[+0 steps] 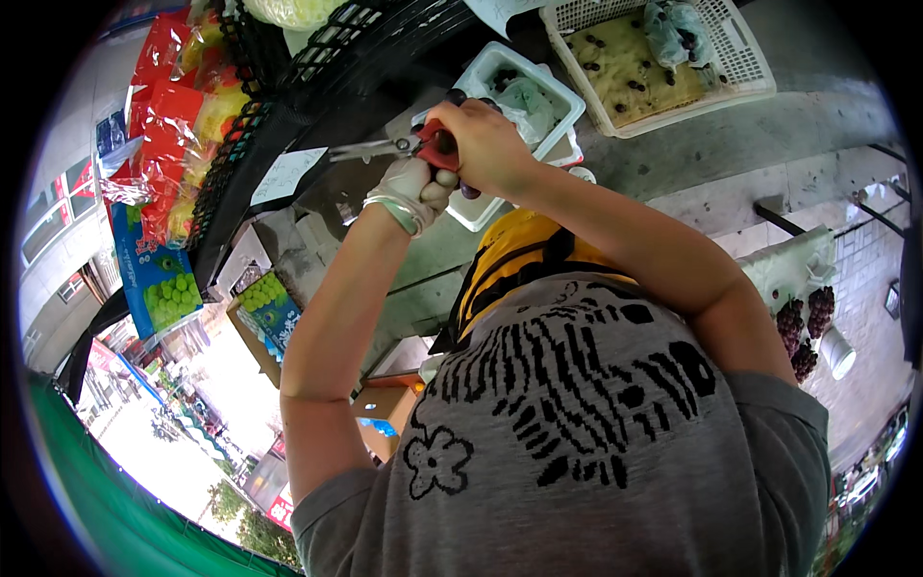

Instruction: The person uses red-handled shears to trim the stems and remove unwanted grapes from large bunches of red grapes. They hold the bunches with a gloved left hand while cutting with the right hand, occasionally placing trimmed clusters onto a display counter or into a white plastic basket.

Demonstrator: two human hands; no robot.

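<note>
My right hand (490,144) grips the red handles of a pair of scissors (435,146), whose metal blades point to the left of the picture. My left hand (411,189), in a whitish glove, is curled close below the scissors, against dark grapes (469,191). More dark grapes (456,96) show above my right hand. The hands hide most of the bunch and the exact hold on it. Just beyond them is a pale plastic crate (573,108) with clear bags and dark grapes inside.
A white perforated basket (750,72) with loose dark grapes and a bag stands at the upper right. Black mesh crates (328,43) and red-and-clear packs (169,115) are at the upper left. A paper sign (288,175) bears writing. Dark grape bunches (820,310) are at the right.
</note>
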